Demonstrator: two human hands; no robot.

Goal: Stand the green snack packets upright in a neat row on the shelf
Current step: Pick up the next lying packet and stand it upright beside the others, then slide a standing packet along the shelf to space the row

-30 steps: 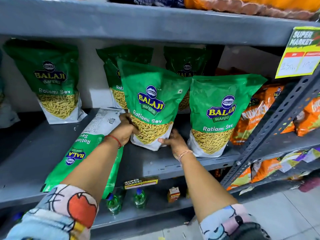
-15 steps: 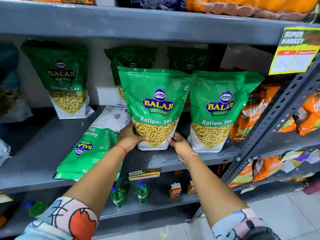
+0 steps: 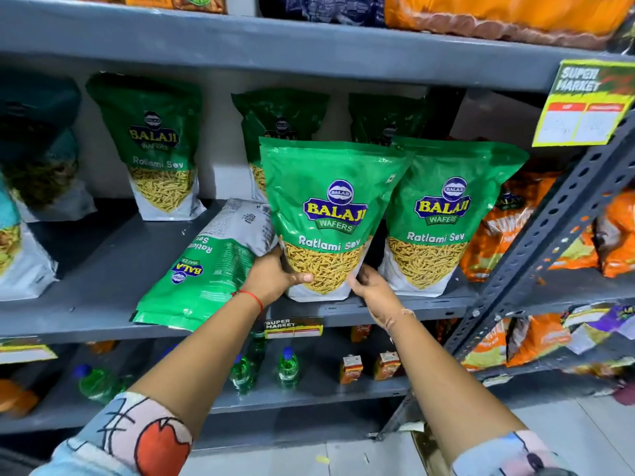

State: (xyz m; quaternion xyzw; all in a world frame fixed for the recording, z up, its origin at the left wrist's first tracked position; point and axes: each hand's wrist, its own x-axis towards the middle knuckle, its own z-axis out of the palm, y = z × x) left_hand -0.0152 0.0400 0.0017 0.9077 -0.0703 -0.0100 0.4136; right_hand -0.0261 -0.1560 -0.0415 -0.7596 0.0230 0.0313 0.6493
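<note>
Now that the tilt it had a second ago is gone, the held packet [image 3: 330, 214] stands nearly straight at the front edge of the shelf [image 3: 86, 304], its white base down on the metal and its right side just overlapping the right packet [image 3: 446, 218]. Half a second ago it already looked almost plumb, so what remains is fine squaring. The left hand [image 3: 275, 276] clamps the lower left corner, thumb across the clear window; the right hand [image 3: 372, 286] presses the lower right corner, fingers curled behind where I cannot see them. Both are closed on the packet, neither has let go.

Just left, touching the left hand, the flat packet [image 3: 206, 266] lies back-up and upside down, hanging slightly over the shelf lip. By my reading it is the next one to stand. Behind, three back packets [image 3: 154, 149] stand against the wall, one well to the left. Orange packets [image 3: 508, 221] fill the bay to the right.
</note>
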